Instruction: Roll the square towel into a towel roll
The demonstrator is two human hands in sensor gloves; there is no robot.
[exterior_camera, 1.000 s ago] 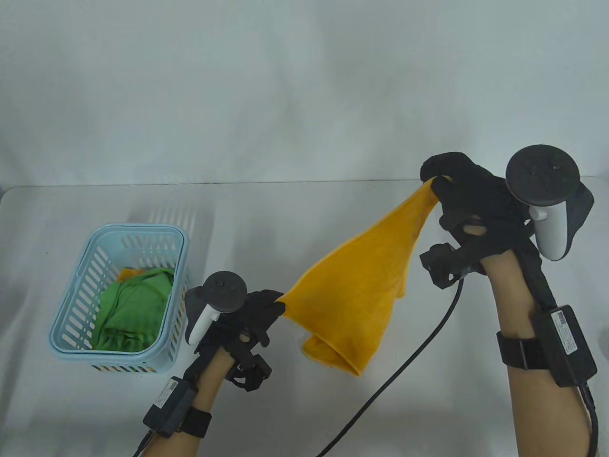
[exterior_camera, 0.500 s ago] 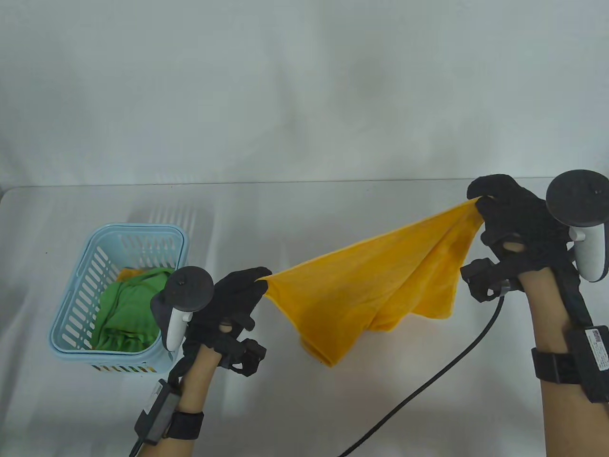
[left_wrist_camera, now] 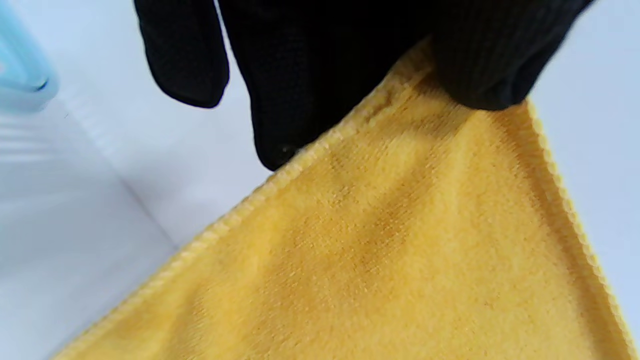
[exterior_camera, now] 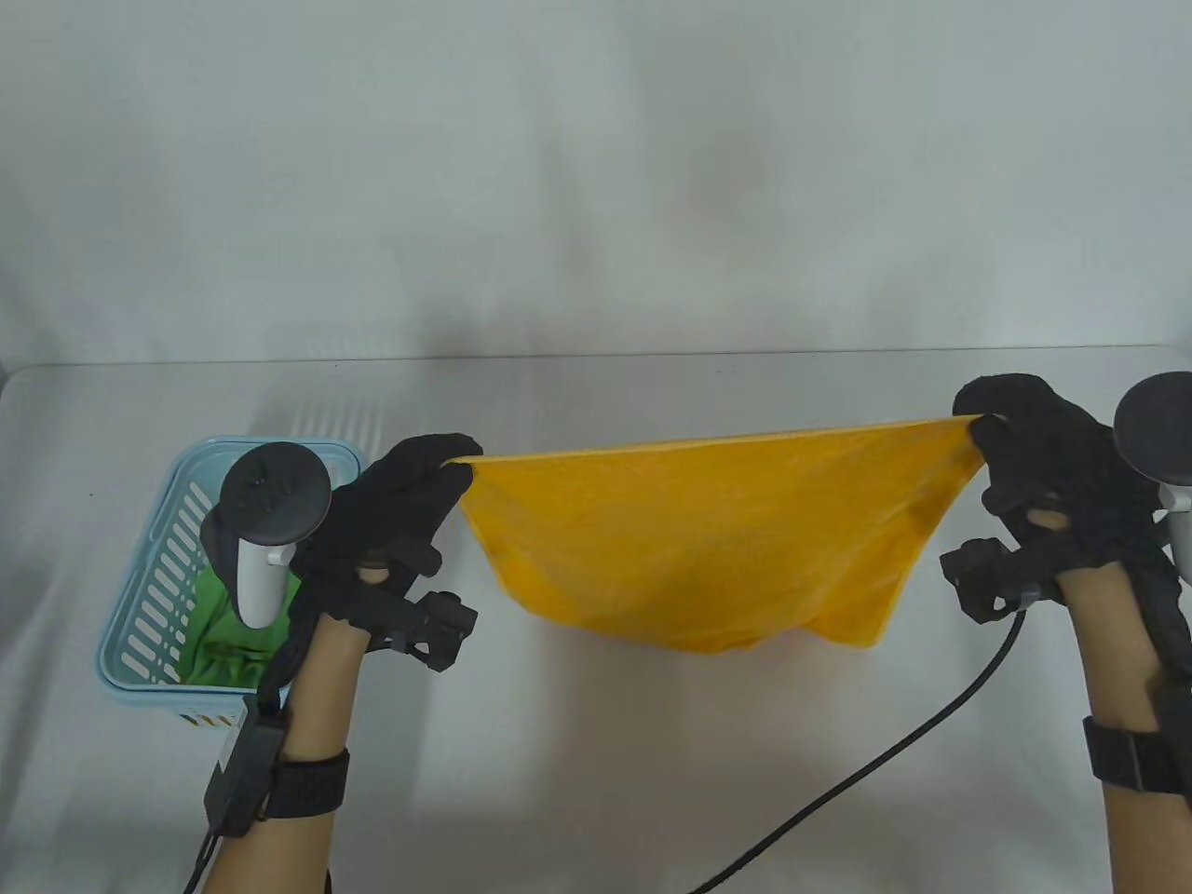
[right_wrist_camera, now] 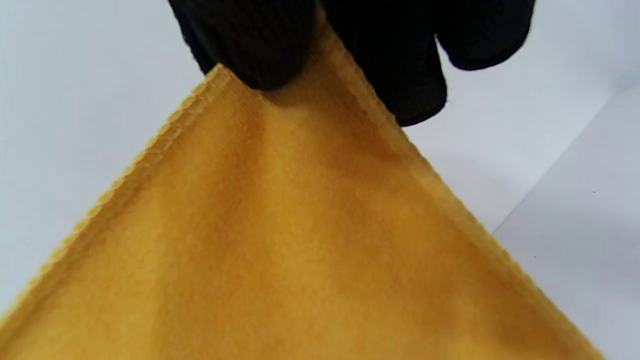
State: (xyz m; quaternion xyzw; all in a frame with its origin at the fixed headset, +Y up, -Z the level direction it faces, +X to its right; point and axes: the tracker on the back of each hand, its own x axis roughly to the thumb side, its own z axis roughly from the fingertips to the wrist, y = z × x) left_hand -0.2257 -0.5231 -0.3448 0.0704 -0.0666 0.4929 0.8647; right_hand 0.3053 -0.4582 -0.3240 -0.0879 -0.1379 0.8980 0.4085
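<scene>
The yellow towel [exterior_camera: 708,549] hangs spread in the air above the white table [exterior_camera: 596,745], its top edge pulled nearly straight between the two hands. The left hand [exterior_camera: 391,531] pinches the towel's left corner, fingers [left_wrist_camera: 320,75] clamped on the hem. The right hand [exterior_camera: 1043,466] pinches the right corner, its fingers [right_wrist_camera: 260,45] clamped on the cloth too. At the left of the table stands a light blue basket [exterior_camera: 149,596] holding green cloth [exterior_camera: 219,643].
</scene>
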